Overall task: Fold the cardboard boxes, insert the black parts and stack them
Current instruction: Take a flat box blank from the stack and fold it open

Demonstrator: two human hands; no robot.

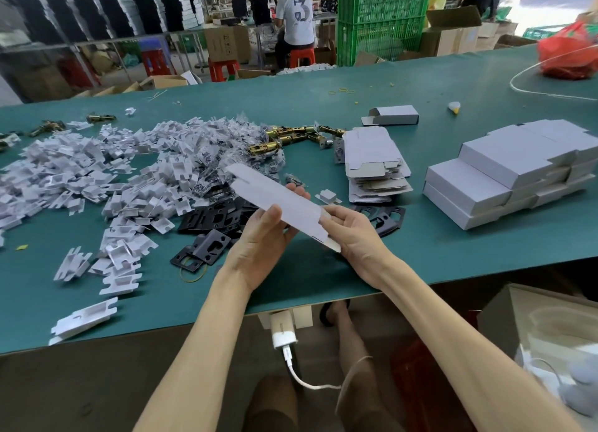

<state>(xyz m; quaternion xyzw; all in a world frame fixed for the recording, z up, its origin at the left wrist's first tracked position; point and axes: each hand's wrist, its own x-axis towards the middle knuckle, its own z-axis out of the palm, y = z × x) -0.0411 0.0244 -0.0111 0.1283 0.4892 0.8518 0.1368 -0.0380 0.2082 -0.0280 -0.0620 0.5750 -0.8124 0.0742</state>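
Cardboard box blank [278, 202], flat and pale grey, is held in the worker's two hands just above the near part of the long green table [420, 263], slanting from far left to near right. The left hand [265, 237] pinches its middle, with the thumb pressed on the top face and the fingers underneath, their tips showing past the far edge. The right hand [352, 234] grips the near end, back of the hand up. Its fingers curl onto the card close together, though the tips are hidden, so I cannot tell just how they lie. Across the left half of the table sprawls a big heap of white card inserts [113, 173], some scattered toward the near edge. On the right stands a stepped stack of closed boxes [504, 176], laid in rows and tiers. Between that stack and the hands is a lower, untidy pile of flat blanks [372, 163]. Black metal plates [213, 218] lie in a loose cluster just left of the hands, with a few more beside the right hand. Brass latch bolts [291, 137] lie beyond them, at the far edge of the heap. One made-up box with an open end [393, 114] lies alone farther back, and yellow rubber bands [343, 91] lie beyond it.
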